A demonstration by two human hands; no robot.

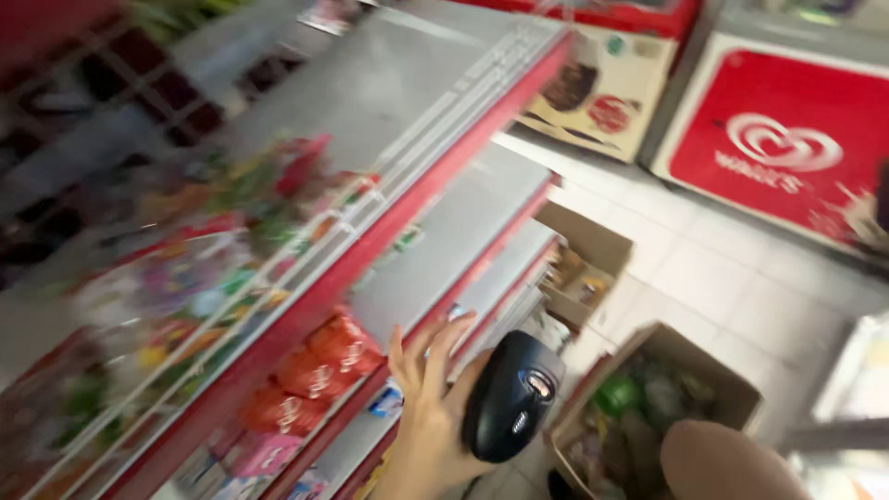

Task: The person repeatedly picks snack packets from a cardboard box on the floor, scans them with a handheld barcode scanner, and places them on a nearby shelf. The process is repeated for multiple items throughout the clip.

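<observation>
My left hand [428, 407] rises from the bottom middle of the view and holds a black handheld barcode scanner [512, 395] against its palm, with the fingers spread upward. The hand is close to the red front edge of a lower grey shelf [435, 231], just right of several red snack packets [315, 370]. My right hand is out of sight. Strong motion blur smears the left half of the view.
Tiered grey shelves with red edges carry colourful packets [185, 287]. On the white tiled floor [704, 268] stand an open cardboard box of goods [648, 407] and a second box [583, 268]. Red freezer chests [787, 139] line the back. A rounded skin-coloured shape [727, 463] fills the bottom right.
</observation>
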